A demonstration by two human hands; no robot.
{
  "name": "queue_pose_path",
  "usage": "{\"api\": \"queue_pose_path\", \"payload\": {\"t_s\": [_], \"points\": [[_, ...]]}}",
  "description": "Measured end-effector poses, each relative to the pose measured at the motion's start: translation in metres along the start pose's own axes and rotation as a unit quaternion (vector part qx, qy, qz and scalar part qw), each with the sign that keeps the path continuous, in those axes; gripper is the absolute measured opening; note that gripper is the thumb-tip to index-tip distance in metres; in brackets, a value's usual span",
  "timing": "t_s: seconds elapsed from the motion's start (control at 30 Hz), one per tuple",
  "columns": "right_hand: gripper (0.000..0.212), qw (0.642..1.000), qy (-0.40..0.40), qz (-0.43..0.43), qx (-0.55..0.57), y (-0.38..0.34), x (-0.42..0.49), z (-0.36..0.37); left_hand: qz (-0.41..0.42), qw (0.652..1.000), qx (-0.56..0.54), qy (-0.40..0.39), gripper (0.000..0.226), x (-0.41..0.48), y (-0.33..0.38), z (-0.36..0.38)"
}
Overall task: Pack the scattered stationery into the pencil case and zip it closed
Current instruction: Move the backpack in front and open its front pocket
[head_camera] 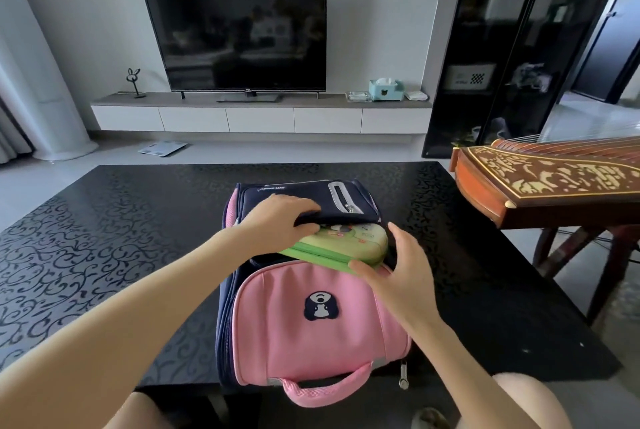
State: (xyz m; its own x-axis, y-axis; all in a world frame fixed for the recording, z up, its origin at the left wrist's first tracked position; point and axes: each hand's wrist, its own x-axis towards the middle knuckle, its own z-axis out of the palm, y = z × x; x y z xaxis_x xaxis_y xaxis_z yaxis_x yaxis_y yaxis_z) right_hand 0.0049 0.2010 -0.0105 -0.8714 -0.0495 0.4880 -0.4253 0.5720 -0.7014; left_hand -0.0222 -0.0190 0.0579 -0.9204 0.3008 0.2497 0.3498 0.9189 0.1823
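A pink-and-navy backpack point(311, 321) lies flat on a black patterned tabletop point(104, 220), its pink handle point(325, 387) nearest the seated person, whose bare knees show at the bottom edge. The green pencil case point(346, 241) sits half inside the bag's open mouth — zipped edge toward the pink front panel, printed lid showing. The right hand point(398, 276) rests at the case's near right corner, fingers spread and touching its green edge and the pink panel, its grip wide, closed on nothing. The left hand point(280, 220) curls over the navy flap point(311, 200), gripping its edge and holding it back above the case. To the right stands a carved wooden zither point(540, 182) on legs. Beyond — a dark television point(239, 33) on a low white console point(259, 113), a teal tissue box point(385, 89) beside it.
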Motion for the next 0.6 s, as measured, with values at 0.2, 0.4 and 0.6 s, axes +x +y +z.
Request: {"api": "queue_pose_path", "payload": {"t_s": [0.2, 0.4, 0.6], "points": [[0.088, 0.974, -0.085, 0.121, 0.174, 0.015, 0.004, 0.013, 0.008, 0.997, -0.031, -0.064, 0.036, 0.038, 0.033, 0.018], [0.085, 0.972, -0.094, 0.109, 0.187, 0.021, 0.01, 0.018, 0.025, 0.998, -0.027, -0.041, 0.025, 0.05, 0.04, 0.015], [0.056, 0.969, -0.08, 0.112, 0.207, 0.029, 0.046, 0.023, -0.002, 0.998, -0.056, 0.038, 0.026, 0.043, 0.041, 0.013]]}}
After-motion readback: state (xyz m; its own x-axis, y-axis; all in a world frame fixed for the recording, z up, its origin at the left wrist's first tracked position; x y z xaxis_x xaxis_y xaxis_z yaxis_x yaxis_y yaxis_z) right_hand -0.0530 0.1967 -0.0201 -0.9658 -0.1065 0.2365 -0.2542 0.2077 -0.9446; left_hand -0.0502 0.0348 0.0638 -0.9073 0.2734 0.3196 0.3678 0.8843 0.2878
